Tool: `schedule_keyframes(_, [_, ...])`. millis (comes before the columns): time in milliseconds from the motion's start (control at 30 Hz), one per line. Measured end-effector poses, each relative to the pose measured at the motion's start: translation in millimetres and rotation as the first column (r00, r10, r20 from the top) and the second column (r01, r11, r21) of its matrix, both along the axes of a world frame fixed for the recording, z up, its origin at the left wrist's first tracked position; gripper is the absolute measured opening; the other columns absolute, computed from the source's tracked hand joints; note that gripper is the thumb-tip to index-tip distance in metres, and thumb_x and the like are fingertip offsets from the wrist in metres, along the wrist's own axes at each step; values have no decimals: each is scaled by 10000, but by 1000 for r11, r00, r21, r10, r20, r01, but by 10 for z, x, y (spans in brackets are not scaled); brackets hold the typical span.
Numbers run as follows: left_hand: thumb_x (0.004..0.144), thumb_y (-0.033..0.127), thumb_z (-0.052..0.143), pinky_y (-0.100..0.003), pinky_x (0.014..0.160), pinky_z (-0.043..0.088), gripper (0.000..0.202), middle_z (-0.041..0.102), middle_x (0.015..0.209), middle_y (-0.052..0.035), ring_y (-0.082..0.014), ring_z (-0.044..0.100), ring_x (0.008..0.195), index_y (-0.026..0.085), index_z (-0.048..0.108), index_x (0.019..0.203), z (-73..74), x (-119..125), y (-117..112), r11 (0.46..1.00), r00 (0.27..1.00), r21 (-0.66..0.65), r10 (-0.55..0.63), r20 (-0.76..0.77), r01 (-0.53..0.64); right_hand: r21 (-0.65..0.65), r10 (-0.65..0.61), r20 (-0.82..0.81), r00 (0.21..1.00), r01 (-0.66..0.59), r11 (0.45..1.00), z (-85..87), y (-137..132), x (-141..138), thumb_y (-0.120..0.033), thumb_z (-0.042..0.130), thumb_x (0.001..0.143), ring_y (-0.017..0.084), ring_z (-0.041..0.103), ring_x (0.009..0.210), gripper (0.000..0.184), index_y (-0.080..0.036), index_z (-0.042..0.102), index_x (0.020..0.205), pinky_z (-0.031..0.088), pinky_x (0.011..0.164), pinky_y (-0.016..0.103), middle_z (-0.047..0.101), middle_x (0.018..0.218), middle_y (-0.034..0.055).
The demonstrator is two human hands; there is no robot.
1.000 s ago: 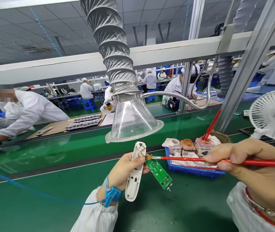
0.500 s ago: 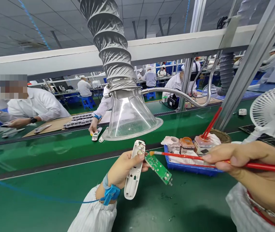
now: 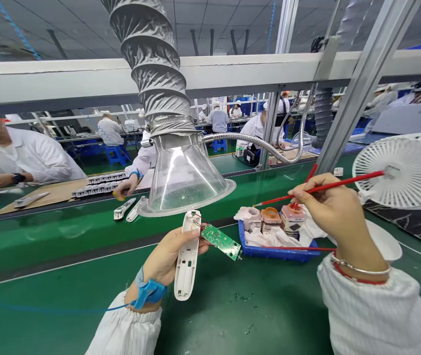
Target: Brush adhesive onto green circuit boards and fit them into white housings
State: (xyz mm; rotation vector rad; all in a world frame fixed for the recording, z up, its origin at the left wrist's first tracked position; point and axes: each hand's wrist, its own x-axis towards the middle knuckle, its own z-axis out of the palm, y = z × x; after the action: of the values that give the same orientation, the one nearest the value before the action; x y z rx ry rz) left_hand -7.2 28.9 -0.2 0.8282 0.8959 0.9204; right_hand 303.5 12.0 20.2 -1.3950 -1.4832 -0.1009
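Green circuit board [image 3: 220, 242] lies just right of the left hand [image 3: 166, 254], long axis sideways, wired to the white housing [image 3: 187, 261] clamped there; right hand [image 3: 330, 207], well apart, pinches a red brush [image 3: 354, 180].

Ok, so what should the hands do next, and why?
Probably bring the red brush down to the green circuit board. The right hand points the brush's tip toward it, and the left hand holds the white plastic housing with the board beside it on thin wires.
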Motion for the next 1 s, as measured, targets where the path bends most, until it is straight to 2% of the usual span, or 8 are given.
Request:
schedule_keyframes(167, [765,171,612,-281,727,575,179,702,835,-125,-200,679,750,62,670,894,-21,-15,6,998,999,-26,50,2,-50,-124,65,127,990,-49,991,-135,242,-202,-320,558,775,203,602,552,138,-206,497,727,430,558,302,618,622,11])
schedule_keyframes(333, [778,167,593,-289,732,577,194,704,845,-131,-202,682,743,56,665,921,-14,-23,4,998,999,-31,52,12,-52,-190,140,168,976,-107,976,-282,480,-259,-291,535,780,192,599,554,131,-207,481,694,428,561,282,612,611,7])
schedule_keyframes(633, [799,153,555,-280,711,576,208,703,825,-154,-199,685,706,37,653,942,21,-26,24,998,998,-41,56,6,-56,-40,46,106,993,-42,998,-126,193,-69,-363,554,819,198,643,639,173,-203,518,762,478,622,307,646,719,16])
schedule_keyframes(733, [805,149,549,-286,728,573,208,702,820,-147,-195,683,712,40,649,952,28,-26,20,998,999,-35,47,0,-47,-8,49,88,995,-49,999,-111,140,-70,-372,565,817,195,643,634,176,-208,518,773,482,584,294,645,693,6])
schedule_keyframes(1000, [823,139,528,-278,724,572,218,699,817,-134,-183,678,703,41,633,987,36,-24,-20,999,999,-31,35,-16,-35,-23,65,222,973,-62,998,-126,213,-123,-309,550,816,158,599,560,142,-200,537,725,426,556,265,619,665,-9])
